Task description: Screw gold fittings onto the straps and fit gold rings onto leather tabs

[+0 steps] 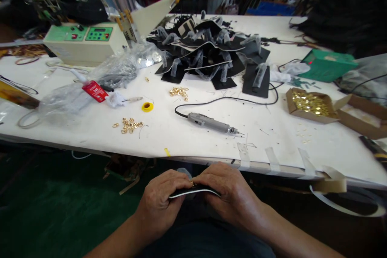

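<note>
Below the table's front edge, my left hand (161, 197) and my right hand (228, 187) are both closed on a thin black panel (196, 189) with a white edge. The panel bows upward in the middle. Between my fingertips a small gold metal fitting (192, 183) shows on its upper side, mostly hidden by the fingers. A grey electric screwdriver (208, 123) lies on the table beyond my hands, its cord running back to the right. Gold fittings lie in two loose piles, a nearer pile (130, 125) and a farther pile (178, 92).
Stacked black panels (205, 54) with plastic-wrapped parts fill the table's back middle. A cardboard box (311, 107) of gold pieces and a green power unit (329, 65) stand right. Left are a control machine (87, 44), a red bottle (94, 90) and yellow tape (147, 107).
</note>
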`<state>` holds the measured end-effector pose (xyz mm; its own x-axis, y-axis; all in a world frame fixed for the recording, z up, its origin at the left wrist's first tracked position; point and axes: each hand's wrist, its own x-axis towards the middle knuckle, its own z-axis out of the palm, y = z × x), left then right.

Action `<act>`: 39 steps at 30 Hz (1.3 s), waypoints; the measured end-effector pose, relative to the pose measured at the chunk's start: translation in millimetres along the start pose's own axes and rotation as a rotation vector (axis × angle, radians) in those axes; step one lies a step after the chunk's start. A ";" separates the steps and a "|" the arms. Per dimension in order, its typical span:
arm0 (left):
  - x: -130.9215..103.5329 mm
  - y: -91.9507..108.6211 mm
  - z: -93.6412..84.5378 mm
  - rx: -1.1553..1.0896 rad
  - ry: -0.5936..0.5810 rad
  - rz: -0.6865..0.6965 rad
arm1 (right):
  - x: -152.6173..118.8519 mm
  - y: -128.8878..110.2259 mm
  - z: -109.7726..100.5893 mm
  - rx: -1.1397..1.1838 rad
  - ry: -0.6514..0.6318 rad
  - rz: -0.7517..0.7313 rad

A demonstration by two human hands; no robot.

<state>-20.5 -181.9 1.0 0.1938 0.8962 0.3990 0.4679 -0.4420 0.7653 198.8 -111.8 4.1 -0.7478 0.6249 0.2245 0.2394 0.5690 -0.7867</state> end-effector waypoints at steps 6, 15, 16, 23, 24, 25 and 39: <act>32.3 -18.4 -11.4 -0.081 -0.066 -0.327 | 32.2 5.4 -6.5 0.028 0.081 0.204; 87.8 -70.4 -22.1 -0.526 -0.195 -0.973 | 101.6 38.5 -31.5 0.086 -0.178 0.574; 90.8 -75.8 -22.0 -0.516 -0.196 -1.008 | 107.1 42.9 -31.8 0.094 -0.200 0.580; 104.4 -96.6 -18.6 -0.396 -0.196 -1.079 | 126.7 60.0 -25.8 0.066 -0.249 0.640; 106.4 -97.3 -18.2 -0.378 -0.199 -1.077 | 127.3 60.8 -25.1 0.064 -0.254 0.643; 108.4 -97.6 -17.8 -0.362 -0.203 -1.075 | 127.5 61.3 -24.5 0.062 -0.257 0.645; 114.5 -100.2 -14.5 -0.065 -0.305 -0.942 | 127.3 58.8 -14.2 -0.124 -0.231 0.698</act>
<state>-57.7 -35.6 -22.7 -0.0147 0.8501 -0.5264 0.4985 0.4626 0.7332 126.5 8.9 -5.4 -0.5045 0.7423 -0.4410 0.7641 0.1460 -0.6284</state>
